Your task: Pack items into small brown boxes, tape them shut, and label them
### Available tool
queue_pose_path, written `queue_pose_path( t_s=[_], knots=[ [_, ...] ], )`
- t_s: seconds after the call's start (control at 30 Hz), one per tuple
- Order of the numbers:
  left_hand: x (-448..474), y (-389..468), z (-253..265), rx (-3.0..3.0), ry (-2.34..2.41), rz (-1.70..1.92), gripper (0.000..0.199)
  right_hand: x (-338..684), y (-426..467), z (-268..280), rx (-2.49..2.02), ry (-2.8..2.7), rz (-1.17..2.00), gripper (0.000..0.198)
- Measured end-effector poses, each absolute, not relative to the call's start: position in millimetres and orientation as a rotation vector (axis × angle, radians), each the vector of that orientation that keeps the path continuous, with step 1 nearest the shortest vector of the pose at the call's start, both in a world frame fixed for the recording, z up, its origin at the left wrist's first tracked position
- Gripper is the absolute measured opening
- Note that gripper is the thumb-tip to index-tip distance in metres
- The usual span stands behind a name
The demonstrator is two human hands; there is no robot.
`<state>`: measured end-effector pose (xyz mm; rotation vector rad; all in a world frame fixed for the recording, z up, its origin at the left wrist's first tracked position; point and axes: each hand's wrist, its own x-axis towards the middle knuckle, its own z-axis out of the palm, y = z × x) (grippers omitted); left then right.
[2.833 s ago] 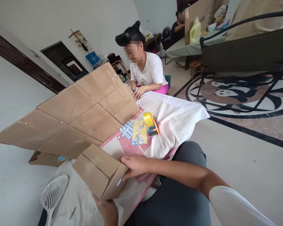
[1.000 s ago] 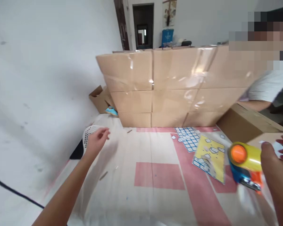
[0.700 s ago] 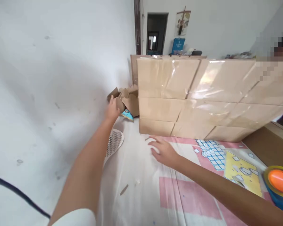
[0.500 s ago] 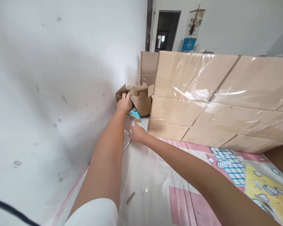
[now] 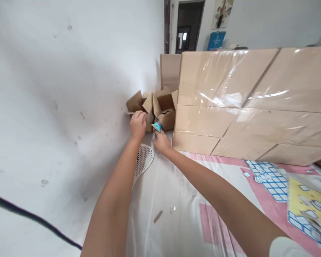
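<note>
Two small open cardboard boxes stand side by side in the corner by the wall. My left hand (image 5: 138,125) has its fingers closed on the front flap of the left cardboard box (image 5: 135,102). Just to the right, my right hand (image 5: 162,141) pinches a blue printed piece (image 5: 157,126) with a tan edge, in front of the gap between the boxes. Most of that piece is hidden, so its kind is unclear. The right cardboard box (image 5: 168,119) is open at the top, with something dark inside.
A large plastic-wrapped block of cardboard boxes (image 5: 208,117) rises on the right. Near my left forearm lies a white perforated paddle-shaped thing (image 5: 146,157). A brown strip (image 5: 158,216) and a clear scrap (image 5: 173,208) rest on the patterned sheet (image 5: 182,228). A black cable (image 5: 34,217) crosses lower left.
My right hand has moved up and taken hold of the blue piece. My left hand has shifted slightly left and down, and the two boxes stand further apart. More of the perforated thing shows.
</note>
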<state>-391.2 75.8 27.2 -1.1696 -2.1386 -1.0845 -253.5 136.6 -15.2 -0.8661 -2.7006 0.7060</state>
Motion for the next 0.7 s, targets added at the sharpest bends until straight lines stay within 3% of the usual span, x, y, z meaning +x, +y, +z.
queue_pose_path(
  t_s=[0.13,0.33,0.5,0.7],
  knots=[
    [-337,21,49,-1.089,-1.892,-1.202,0.034,-170,83,-10,-0.6,-2.401,0.958,0.061],
    [-220,-80,60,-0.808,-1.494,-1.327,0.022,-9,34,-24,-0.498,-1.762,1.551,0.038],
    [-133,-132,46,-0.586,-1.39,-1.67,0.016,131,54,-10,-0.6,-1.589,1.213,0.029],
    [-55,-133,4,-0.652,-1.566,-2.048,0.018,259,79,58,-0.544,-1.204,0.682,0.026]
  ],
)
